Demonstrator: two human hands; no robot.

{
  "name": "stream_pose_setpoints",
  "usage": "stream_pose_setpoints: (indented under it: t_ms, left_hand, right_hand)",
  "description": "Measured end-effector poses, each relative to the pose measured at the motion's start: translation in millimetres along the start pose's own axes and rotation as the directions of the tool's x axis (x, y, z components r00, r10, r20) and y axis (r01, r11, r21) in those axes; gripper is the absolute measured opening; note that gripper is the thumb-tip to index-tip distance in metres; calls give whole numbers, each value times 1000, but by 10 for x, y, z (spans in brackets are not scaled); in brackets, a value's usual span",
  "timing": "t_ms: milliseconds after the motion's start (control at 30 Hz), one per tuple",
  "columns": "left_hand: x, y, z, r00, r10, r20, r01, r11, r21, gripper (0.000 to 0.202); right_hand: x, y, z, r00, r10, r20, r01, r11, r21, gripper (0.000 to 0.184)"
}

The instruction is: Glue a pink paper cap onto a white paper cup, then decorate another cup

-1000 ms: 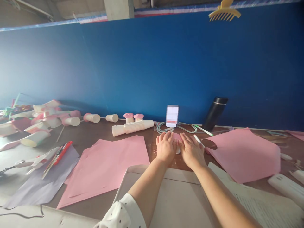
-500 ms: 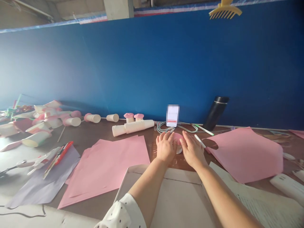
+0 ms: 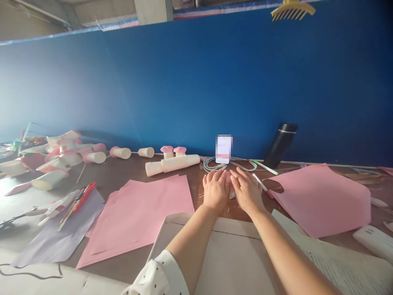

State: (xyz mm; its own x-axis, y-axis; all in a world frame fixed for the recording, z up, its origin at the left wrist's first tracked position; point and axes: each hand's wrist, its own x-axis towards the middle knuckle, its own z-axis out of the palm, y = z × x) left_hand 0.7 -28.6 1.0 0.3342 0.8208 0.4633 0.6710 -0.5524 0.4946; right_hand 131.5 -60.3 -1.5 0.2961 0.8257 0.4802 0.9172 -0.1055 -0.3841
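My left hand point(image 3: 215, 188) and my right hand point(image 3: 246, 189) lie side by side on the brown table, fingers stretched flat and pressing on a small pink paper piece point(image 3: 228, 178) over something white. Only a sliver of that pink piece shows between the hands; the rest is hidden under the palms. Both forearms reach out over an open white cardboard box point(image 3: 229, 250) in front of me.
Pink paper sheets lie left point(image 3: 144, 213) and right point(image 3: 319, 198). A stack of paper cups point(image 3: 172, 164) lies on its side behind them, with two pink-capped cups point(image 3: 173, 151), a blurred phone point(image 3: 224, 148), cables, pens and a black flask point(image 3: 281, 143). Scissors, tools and more cups crowd the left.
My two hands have drawn closer together over the pink piece, so less of it shows. The view has tilted slightly; nothing else has moved.
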Motion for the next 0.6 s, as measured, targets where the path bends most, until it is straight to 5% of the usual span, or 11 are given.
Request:
stream_pose_setpoints:
  t_ms: [600]
  left_hand:
    - [6, -9, 25, 1000, -11, 10, 10, 1000, 14, 45]
  right_hand:
    - [4, -101, -112, 995, 11, 98, -4, 997, -76, 48]
